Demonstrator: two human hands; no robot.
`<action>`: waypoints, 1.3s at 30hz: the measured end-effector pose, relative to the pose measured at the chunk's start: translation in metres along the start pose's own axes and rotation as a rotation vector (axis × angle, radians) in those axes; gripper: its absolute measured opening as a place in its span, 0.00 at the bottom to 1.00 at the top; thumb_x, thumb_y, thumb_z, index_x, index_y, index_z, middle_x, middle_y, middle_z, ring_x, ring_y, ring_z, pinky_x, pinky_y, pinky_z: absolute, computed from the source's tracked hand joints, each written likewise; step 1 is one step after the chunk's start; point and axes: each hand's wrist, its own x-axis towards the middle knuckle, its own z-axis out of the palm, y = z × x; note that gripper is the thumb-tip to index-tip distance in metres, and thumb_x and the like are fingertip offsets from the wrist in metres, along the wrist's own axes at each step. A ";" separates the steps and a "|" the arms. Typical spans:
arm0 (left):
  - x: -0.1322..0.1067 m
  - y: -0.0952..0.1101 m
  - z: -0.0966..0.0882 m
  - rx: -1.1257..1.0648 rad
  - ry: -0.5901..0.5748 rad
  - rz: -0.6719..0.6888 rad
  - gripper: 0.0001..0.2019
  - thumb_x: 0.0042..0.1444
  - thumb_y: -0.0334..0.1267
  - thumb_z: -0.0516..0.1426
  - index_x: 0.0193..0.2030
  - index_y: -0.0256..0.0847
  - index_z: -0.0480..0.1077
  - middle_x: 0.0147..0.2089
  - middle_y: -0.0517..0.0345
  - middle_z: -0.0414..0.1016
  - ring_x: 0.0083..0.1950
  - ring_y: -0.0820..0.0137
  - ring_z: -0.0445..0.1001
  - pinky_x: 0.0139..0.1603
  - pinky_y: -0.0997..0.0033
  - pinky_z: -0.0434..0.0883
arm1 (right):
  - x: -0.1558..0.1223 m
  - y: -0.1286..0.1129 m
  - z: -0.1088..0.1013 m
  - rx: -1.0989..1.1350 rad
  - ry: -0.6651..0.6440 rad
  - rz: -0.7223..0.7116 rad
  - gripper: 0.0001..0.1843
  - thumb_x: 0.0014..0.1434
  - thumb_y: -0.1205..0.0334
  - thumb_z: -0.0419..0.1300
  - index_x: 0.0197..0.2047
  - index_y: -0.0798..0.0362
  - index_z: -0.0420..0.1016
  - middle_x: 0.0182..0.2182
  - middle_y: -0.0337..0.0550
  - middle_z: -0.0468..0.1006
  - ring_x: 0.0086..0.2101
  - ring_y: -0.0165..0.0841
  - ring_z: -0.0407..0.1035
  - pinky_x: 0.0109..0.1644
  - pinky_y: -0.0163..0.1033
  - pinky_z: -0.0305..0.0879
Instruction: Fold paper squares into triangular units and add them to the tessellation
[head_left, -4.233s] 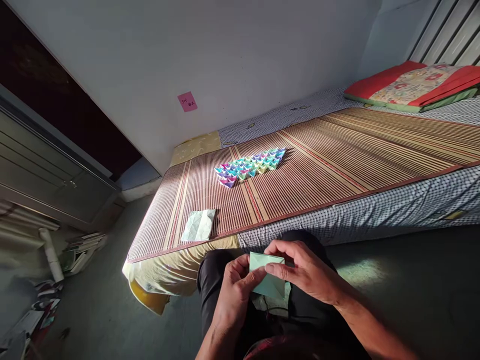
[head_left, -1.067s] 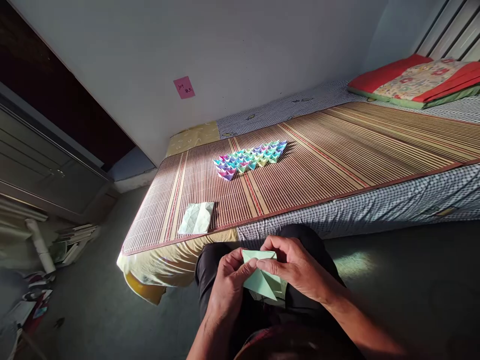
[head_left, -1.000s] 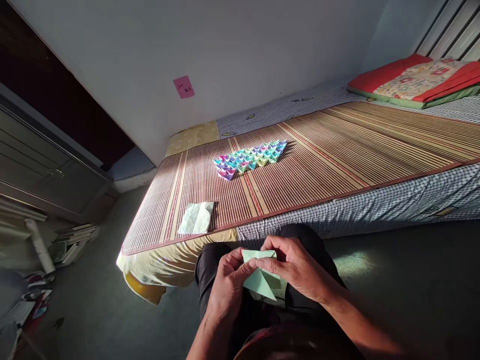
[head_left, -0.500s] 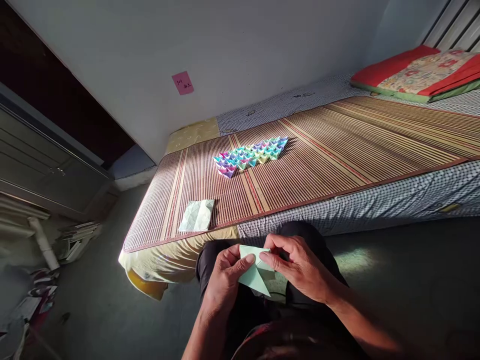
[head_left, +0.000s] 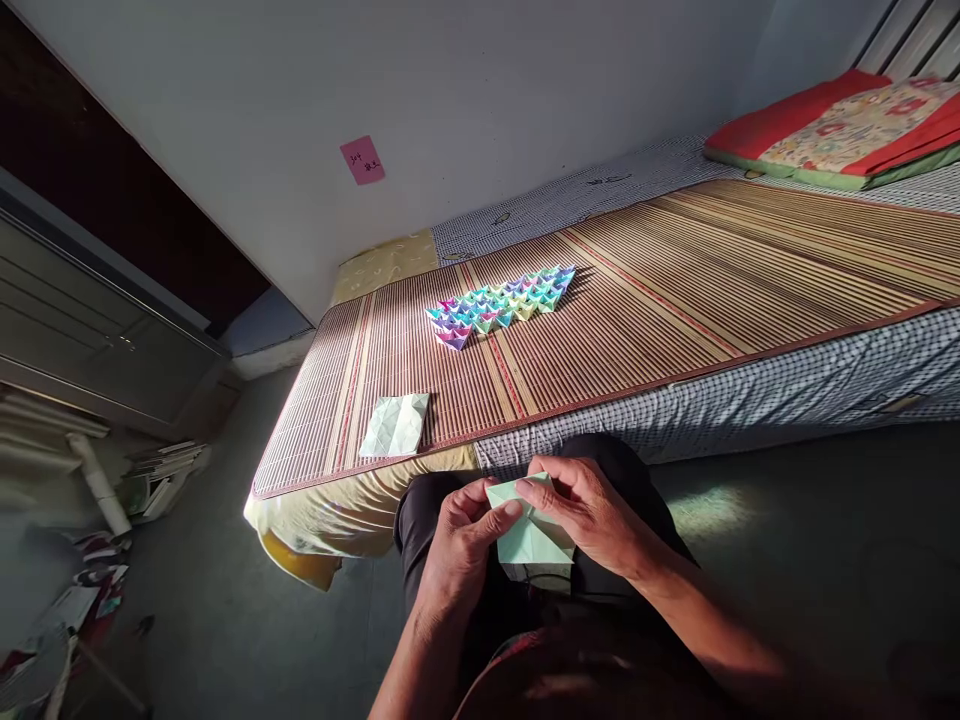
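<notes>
Over my lap I hold a pale green sheet of folded paper (head_left: 529,545). My left hand (head_left: 469,535) pinches its left edge, thumb on top. My right hand (head_left: 581,505) grips the upper right part, with the thumb pressed near the top edge. The fingers behind the paper are partly hidden. On the mat's near left corner lies a creased pale green paper square (head_left: 396,425). Farther back stand several small folded paper boats (head_left: 499,308) in purple, blue, green, yellow and pink, packed in close rows.
A striped bamboo mat (head_left: 630,320) covers the bed in front of me. A folded red floral quilt (head_left: 847,130) lies at the far right. On the wall is a pink note (head_left: 362,160). Stacked papers (head_left: 161,480) stand on the floor at left, near a cabinet (head_left: 97,320).
The paper has turned in my hands, and its lower point now looks like a broader flap. Both hands have shifted slightly, the thumbs moving along the paper. The boats stay where they were.
</notes>
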 end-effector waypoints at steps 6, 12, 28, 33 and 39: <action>0.005 -0.003 0.004 -0.112 0.159 0.136 0.08 0.48 0.39 0.71 0.31 0.39 0.79 0.28 0.58 0.78 0.30 0.70 0.73 0.33 0.72 0.68 | 0.004 0.009 -0.003 0.337 -0.084 0.159 0.26 0.57 0.35 0.65 0.35 0.52 0.74 0.28 0.39 0.74 0.30 0.33 0.67 0.36 0.37 0.66; 0.012 -0.012 0.005 -0.257 0.305 0.191 0.07 0.46 0.38 0.72 0.27 0.45 0.79 0.33 0.58 0.80 0.34 0.68 0.75 0.39 0.69 0.72 | 0.000 0.013 0.026 0.487 -0.074 0.194 0.19 0.53 0.46 0.71 0.42 0.50 0.79 0.37 0.44 0.82 0.39 0.40 0.76 0.52 0.45 0.71; 0.014 -0.016 0.000 -0.360 0.293 0.052 0.14 0.44 0.38 0.73 0.34 0.33 0.77 0.30 0.59 0.74 0.26 0.76 0.66 0.27 0.74 0.64 | 0.001 0.030 0.040 0.325 0.019 0.142 0.13 0.57 0.50 0.66 0.30 0.52 0.79 0.26 0.42 0.81 0.29 0.36 0.76 0.35 0.39 0.72; 0.016 -0.015 -0.002 -0.379 0.337 0.028 0.14 0.44 0.37 0.73 0.36 0.35 0.78 0.34 0.57 0.78 0.31 0.75 0.71 0.30 0.76 0.66 | -0.002 0.035 0.033 0.229 -0.013 0.138 0.12 0.56 0.53 0.68 0.30 0.53 0.78 0.24 0.40 0.78 0.27 0.34 0.71 0.33 0.38 0.68; 0.014 -0.014 0.003 -0.318 0.341 0.176 0.12 0.44 0.37 0.74 0.28 0.36 0.77 0.32 0.60 0.78 0.30 0.77 0.69 0.32 0.78 0.66 | 0.003 0.028 0.017 0.478 -0.028 0.193 0.19 0.51 0.51 0.73 0.41 0.54 0.78 0.34 0.43 0.82 0.37 0.37 0.75 0.47 0.42 0.71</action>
